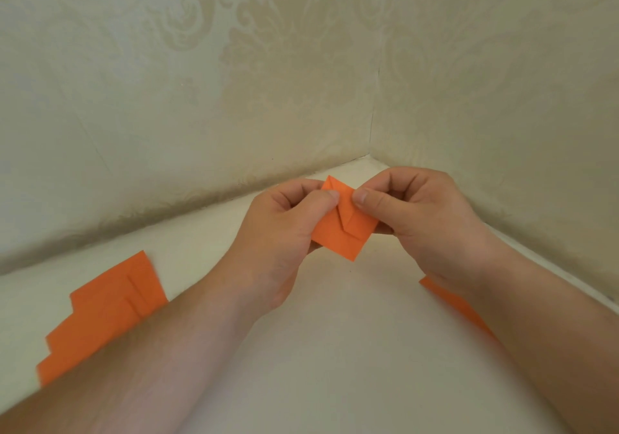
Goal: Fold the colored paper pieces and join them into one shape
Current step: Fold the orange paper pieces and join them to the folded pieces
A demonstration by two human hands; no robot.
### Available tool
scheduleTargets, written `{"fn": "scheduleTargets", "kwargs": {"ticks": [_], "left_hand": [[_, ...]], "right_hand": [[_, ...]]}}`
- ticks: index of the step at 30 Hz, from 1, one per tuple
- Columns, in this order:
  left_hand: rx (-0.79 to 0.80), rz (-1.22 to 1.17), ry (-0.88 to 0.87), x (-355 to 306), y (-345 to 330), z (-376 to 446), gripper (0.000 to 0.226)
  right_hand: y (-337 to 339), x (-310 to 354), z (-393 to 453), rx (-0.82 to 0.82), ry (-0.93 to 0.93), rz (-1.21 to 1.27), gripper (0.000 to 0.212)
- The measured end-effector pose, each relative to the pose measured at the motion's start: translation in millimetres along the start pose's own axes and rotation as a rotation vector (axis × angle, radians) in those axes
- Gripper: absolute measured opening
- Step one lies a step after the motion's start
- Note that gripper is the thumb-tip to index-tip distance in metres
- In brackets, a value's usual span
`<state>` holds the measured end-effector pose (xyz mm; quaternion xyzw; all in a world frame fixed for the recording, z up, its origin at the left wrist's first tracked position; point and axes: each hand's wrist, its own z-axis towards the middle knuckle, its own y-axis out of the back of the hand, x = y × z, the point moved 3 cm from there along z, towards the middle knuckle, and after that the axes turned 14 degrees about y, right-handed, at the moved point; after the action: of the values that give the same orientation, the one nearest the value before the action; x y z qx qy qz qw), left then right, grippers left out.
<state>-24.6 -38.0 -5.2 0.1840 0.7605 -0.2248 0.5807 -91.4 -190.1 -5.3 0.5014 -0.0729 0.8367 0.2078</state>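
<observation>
A small folded orange paper piece [341, 232] is held in the air above the white table, near the far corner. My left hand [288, 229] pinches its left side, thumb on top near the upper fold. My right hand [418, 219] pinches its right side, thumb pressed close to the left thumb. A pointed flap shows on the piece's front. A row of folded orange pieces [100, 313] lies overlapped on the table at the left, partly under my left forearm. Another orange piece [455, 306] lies on the right, mostly hidden by my right forearm.
The white table [335, 350] sits in a corner between two walls with pale patterned wallpaper [234, 82]. The walls meet just behind my hands.
</observation>
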Motion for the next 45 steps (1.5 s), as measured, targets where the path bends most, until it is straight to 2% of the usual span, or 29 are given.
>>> {"fn": "scheduleTargets", "kwargs": {"ticks": [9, 11, 24, 28, 31, 33, 36, 40, 42, 45], "left_hand": [[0.018, 0.003, 0.000, 2.8, -0.5, 0.7, 0.017], [0.027, 0.007, -0.011, 3.9, -0.6, 2.0, 0.012], [0.062, 0.066, -0.002, 9.1, 0.1, 4.5, 0.045], [0.139, 0.097, 0.048, 10.5, 0.4, 5.2, 0.052], [0.161, 0.060, 0.056, 4.0, 4.6, 4.7, 0.041], [0.121, 0.170, 0.000, 0.2, 8.0, 4.8, 0.027], [0.050, 0.221, -0.038, -1.4, 11.1, 5.6, 0.016], [-0.051, 0.045, -0.025, -2.9, 19.0, 12.3, 0.014], [-0.073, -0.029, 0.002, -3.5, 22.8, 15.6, 0.018], [-0.019, -0.086, 0.048, -5.3, 21.8, 16.3, 0.027]], "right_hand": [[-1.0, -0.7, -0.9, -0.014, 0.019, 0.002, 0.013], [-0.8, -0.4, -0.9, -0.011, 0.018, -0.002, 0.013], [1.6, -1.4, 0.6, 0.016, 0.030, 0.014, 0.011], [3.0, -3.7, 0.7, 0.074, 0.010, -0.005, 0.019], [4.9, -2.9, 0.3, 0.168, 0.031, -0.114, 0.012], [5.1, -2.9, -0.9, 0.227, 0.036, -0.177, 0.014], [6.0, -3.5, -1.4, 0.226, 0.069, -0.192, 0.011], [14.0, -1.0, 2.4, 0.121, 0.128, -0.177, 0.045], [15.0, 1.5, 1.6, 0.140, 0.183, -0.244, 0.057], [9.9, 1.4, -1.1, 0.229, 0.225, -0.359, 0.075]]}}
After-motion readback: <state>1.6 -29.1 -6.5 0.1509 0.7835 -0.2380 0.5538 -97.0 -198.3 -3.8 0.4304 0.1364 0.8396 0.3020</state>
